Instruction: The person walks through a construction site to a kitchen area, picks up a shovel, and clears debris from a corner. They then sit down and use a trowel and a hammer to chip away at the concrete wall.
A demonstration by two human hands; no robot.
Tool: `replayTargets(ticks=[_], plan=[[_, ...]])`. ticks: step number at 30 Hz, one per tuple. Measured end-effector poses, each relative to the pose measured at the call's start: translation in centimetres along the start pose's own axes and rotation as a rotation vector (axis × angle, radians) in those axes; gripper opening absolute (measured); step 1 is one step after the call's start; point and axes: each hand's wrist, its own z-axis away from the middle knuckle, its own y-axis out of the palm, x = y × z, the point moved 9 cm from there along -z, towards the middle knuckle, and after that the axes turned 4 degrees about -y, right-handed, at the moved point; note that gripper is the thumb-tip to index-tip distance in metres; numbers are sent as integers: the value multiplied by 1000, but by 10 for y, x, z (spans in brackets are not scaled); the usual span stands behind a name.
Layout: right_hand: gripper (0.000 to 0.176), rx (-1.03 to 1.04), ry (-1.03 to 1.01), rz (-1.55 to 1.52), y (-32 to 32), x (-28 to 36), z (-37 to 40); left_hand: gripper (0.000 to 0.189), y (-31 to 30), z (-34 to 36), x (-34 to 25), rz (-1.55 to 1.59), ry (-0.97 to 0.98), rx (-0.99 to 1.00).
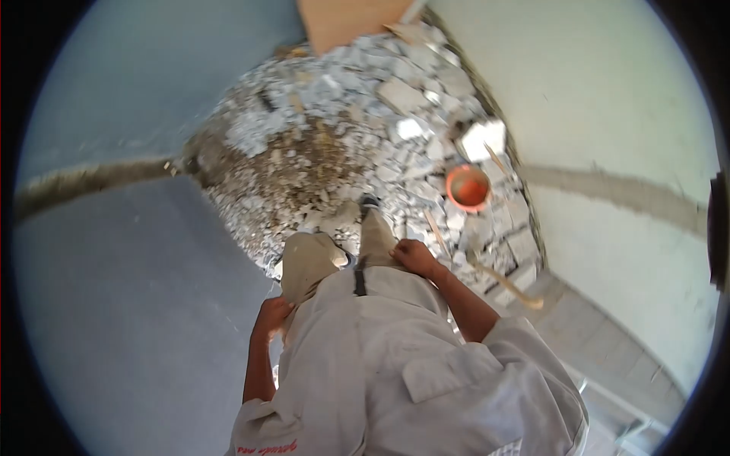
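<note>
My left hand (274,315) is at the outer side of my left thigh, its fingers closed on the cloth of my beige trousers (308,262). Higher up on the other leg, my right hand (414,257) is curled at the thigh and grips the trouser cloth too. Both arms hang down beside a light shirt (334,357). One dark shoe (369,203) stands forward on the rubble (319,163). To the right of it an orange bucket (468,188) sits upright among broken pieces, apart from both hands.
A wooden handle (517,291) lies at the right, with a thin wooden strip (436,232) closer in. Broken slabs (403,96) cover the ground ahead. A brown board (353,19) stands at the far end. Walls rise at left (137,266) and right (608,106).
</note>
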Motion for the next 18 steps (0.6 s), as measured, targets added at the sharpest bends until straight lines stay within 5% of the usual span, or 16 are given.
replayTargets(ticks=[2,4,7,10,13,14,15,16,18], plan=[[32,-141,123,-112,-14,-51,21,20,19,-4,14,17,-149,89],[29,-257,60,117,-40,-89,48,19,30,-15,30,-134,-163,176],[36,-354,473,360,-73,-207,111,18,32,-38,67,-339,3,277],[42,-338,630,782,-107,-307,182,18,36,-14,48,-202,-199,172],[44,171,907,955,-151,-312,235,18,13,-2,63,-248,-246,121],[59,368,1086,895,-151,-377,265,17,4,1,63,-241,-223,95],[67,139,1145,1124,-160,-446,300,17,-2,1,62,-242,-197,79],[70,423,1218,1144,-175,-356,293,17,-5,-2,60,-249,-171,75],[63,486,1205,1061,-178,-371,298,17,-11,-4,49,-293,-191,47]])
